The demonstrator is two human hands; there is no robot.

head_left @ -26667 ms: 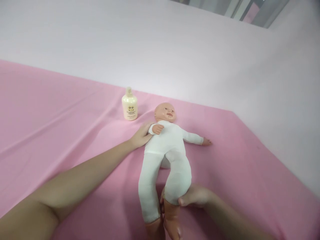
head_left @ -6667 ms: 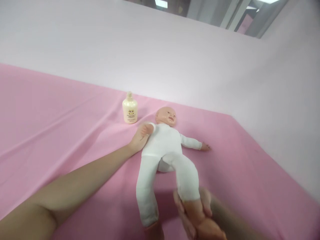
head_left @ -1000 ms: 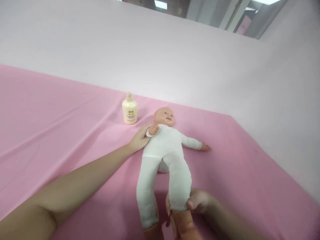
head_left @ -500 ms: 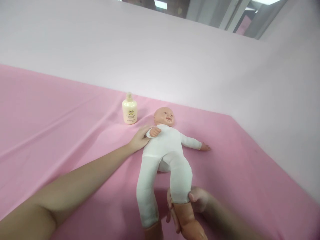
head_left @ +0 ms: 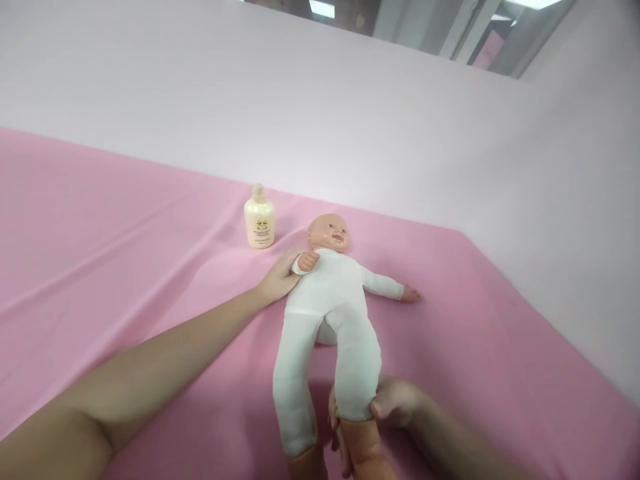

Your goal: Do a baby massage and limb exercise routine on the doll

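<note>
Here, one doll [head_left: 327, 283]; two hands [head_left: 281, 275] [head_left: 396, 401]

cream bottle [head_left: 259, 223] upright on creased pink cloth [head_left: 125, 233] | white wall [head_left: 300, 107] behind | light [head_left: 321, 9] above

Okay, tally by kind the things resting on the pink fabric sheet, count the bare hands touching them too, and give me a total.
Bald baby doll with white fabric body: 1
Cream-coloured, round-shouldered bottle with dark print: 1
Bare hands: 2, left hand at the doll's arm and right hand around its lower leg
Total: 4
</note>
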